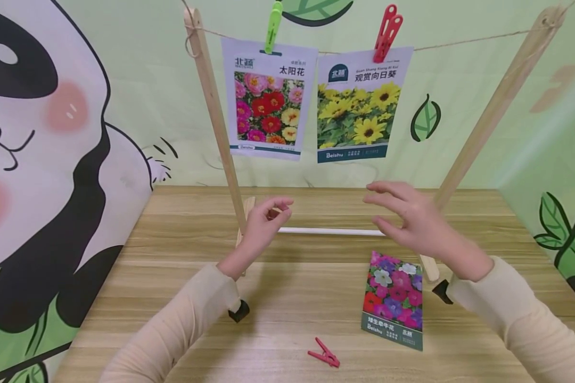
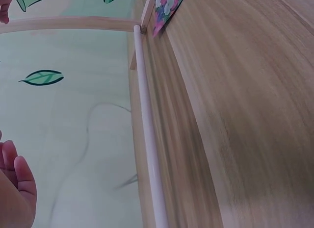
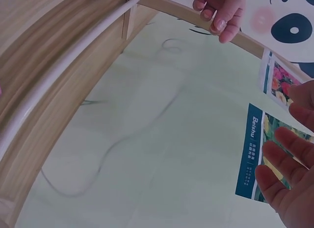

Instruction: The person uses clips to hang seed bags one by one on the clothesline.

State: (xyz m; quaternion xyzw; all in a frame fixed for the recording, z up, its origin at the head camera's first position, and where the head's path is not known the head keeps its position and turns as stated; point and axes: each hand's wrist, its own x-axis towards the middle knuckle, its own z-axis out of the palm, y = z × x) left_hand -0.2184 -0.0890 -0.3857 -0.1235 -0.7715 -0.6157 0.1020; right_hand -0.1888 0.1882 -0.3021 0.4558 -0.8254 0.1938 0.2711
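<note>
Two seed packets hang from a twine line (image 1: 469, 41). The left one, with mixed red and pink flowers (image 1: 268, 106), is held by a green clothespin (image 1: 273, 27); the sunflower packet (image 1: 359, 114) beside it hangs from a red clothespin (image 1: 387, 34). My right hand (image 1: 412, 215) hovers below the sunflower packet, fingers spread and holding nothing. Lower than the left packet is my left hand (image 1: 265, 221), its fingers loosely bent with nothing in them. On the table lie a petunia seed packet (image 1: 394, 298) and a second red clothespin (image 1: 325, 353).
Wooden posts (image 1: 215, 117) carry the twine at both sides. A white rod (image 1: 330, 231) joins their feet near the table's back edge. Black pieces (image 1: 238, 311) sit at the feet's front ends. Behind stands a green printed backdrop with a panda (image 1: 38, 133).
</note>
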